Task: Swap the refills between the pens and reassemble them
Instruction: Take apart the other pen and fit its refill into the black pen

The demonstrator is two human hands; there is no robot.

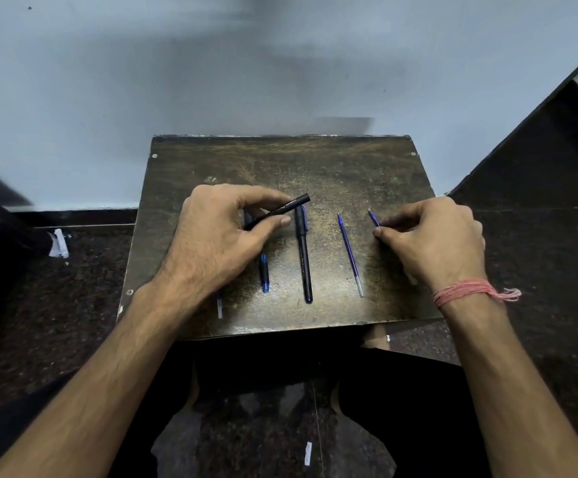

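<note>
My left hand (220, 236) grips a black pen barrel (286, 207) just above the small dark table (367, 167), the barrel pointing up and right. My right hand (434, 241) pinches a blue refill (374, 218) at the table's right side; only its tip shows. Between the hands lie a whole black capped pen (304, 260) and a loose blue refill (349, 257), both roughly lengthwise. A short blue pen piece (264, 273) lies near my left wrist. A thin, partly hidden piece (219, 307) pokes out from under my left forearm.
The table stands against a pale wall (211, 81). Dark speckled floor surrounds it, with white paper scraps at the left (58, 243) and near the bottom (308, 453). My knees sit below the table's front edge. A dark slanted ledge (539, 139) rises at right.
</note>
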